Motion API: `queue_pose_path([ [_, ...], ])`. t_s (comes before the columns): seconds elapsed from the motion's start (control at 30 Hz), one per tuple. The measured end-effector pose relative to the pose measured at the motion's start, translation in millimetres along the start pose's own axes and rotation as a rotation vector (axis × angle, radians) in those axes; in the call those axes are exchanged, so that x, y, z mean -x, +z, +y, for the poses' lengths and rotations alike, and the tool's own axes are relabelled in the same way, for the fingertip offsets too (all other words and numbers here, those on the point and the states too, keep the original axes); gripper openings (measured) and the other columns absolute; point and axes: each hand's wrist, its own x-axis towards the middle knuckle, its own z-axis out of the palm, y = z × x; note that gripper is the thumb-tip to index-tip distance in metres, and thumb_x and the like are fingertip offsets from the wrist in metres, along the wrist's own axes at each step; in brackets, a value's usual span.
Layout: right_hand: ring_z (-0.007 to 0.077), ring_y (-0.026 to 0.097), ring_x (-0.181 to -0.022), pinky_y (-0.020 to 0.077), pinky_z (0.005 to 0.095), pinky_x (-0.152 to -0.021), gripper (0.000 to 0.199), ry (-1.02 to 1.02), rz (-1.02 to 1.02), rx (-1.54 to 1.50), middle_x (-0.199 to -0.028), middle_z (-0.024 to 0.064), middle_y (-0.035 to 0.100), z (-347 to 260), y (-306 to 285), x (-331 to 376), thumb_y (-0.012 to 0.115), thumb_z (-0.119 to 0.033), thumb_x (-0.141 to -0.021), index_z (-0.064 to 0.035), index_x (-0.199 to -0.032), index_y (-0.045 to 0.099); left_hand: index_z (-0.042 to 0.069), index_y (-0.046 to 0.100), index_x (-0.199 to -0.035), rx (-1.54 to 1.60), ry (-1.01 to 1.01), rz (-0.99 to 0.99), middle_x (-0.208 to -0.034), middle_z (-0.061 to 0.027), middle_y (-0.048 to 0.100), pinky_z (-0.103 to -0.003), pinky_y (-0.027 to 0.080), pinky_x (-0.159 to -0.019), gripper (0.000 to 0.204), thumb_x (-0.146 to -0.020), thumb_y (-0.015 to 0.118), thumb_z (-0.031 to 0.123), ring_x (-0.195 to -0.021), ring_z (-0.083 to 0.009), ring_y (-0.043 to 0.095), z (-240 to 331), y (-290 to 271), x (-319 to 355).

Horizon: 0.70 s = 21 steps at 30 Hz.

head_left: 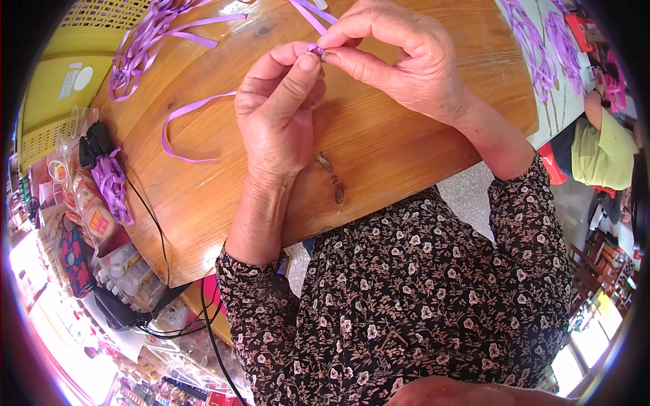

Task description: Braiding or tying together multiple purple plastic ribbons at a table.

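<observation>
Above the wooden table [379,145], my two hands meet fingertip to fingertip on a narrow purple ribbon [313,48]. A small folded or knotted bit of it shows between the fingers. My left hand [283,101] pinches this bit between thumb and forefinger, its other fingers curled. From the right, my right hand [406,64] grips the same spot with thumb and forefinger. Purple strands [308,15] run up beyond the fingers to the top edge. Left of my left hand, a loose ribbon end [175,122] curves over the wood; whether it joins the held piece is hidden.
A heap of purple ribbons [152,40] lies far left beside a yellow plastic basket [78,74]. More ribbon bundles [535,47] hang over a pale surface at right. A black cable [145,206] crosses the table's left corner. Another person in a yellow-green top [602,152] is at right.
</observation>
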Motion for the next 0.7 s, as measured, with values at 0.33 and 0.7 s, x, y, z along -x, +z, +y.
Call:
queue_pose_path([
  [0.33,0.0237,0.056,-0.070,0.0452,0.0281,-0.063,0.015,0.527,-0.074,-0.171,-0.079,0.0092,0.060,-38.5,-9.5,-21.3,0.066,0.006,-0.074,-0.0035,-0.085,0.063,0.000,0.063,-0.094,-0.018,-0.103,0.150,-0.073,0.0014,0.057,-0.020,0.031,-0.055,0.009,-0.087,0.060,0.006,-0.061,-0.0052,0.042,3.1,4.0,3.7],
  [0.7,0.0176,0.060,-0.077,0.0465,0.0254,-0.070,0.013,0.407,-0.009,-0.367,-0.082,0.0071,0.061,-23.6,-4.0,-11.7,0.067,0.004,-0.078,-0.0017,-0.089,0.063,0.003,0.059,-0.094,-0.017,-0.095,0.035,-0.073,0.0033,0.048,-0.022,0.029,-0.058,0.010,-0.090,0.057,0.012,-0.062,-0.0066,0.035,3.3,-5.9,2.3],
])
